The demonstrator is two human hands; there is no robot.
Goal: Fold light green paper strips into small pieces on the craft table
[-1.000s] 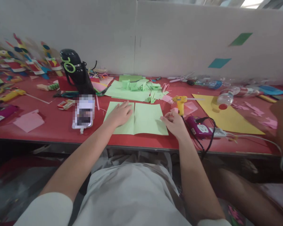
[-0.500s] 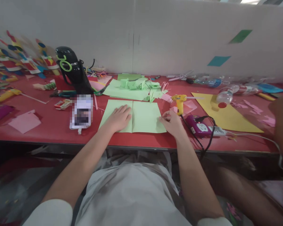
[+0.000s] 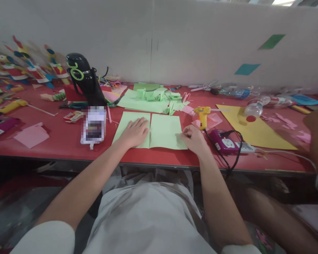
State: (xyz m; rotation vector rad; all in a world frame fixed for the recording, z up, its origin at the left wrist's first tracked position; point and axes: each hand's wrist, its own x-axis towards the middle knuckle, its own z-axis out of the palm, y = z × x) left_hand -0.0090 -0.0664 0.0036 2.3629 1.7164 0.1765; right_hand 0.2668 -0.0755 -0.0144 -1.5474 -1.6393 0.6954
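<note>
A light green paper sheet [image 3: 164, 131] with a crease down its middle lies flat on the red table [image 3: 55, 141]. My left hand [image 3: 134, 132] rests flat on the sheet's left half, fingers stretched out beside the crease. My right hand [image 3: 194, 138] sits at the sheet's right edge with its fingers curled in a pinch on that edge. A yellow glue gun [image 3: 202, 115] stands just beyond my right hand.
A pile of green paper cuttings [image 3: 153, 98] lies behind the sheet. A black bottle [image 3: 84, 80] and a phone [image 3: 93, 126] are to the left. A purple power strip [image 3: 226, 144], yellow sheet [image 3: 250, 130] and plastic bottle [image 3: 254, 108] are on the right. Another person's arm [image 3: 316, 141] is far right.
My left hand has slid slightly along the left half near the crease. My right hand stays pinched at the right edge. The view shifted a little.
</note>
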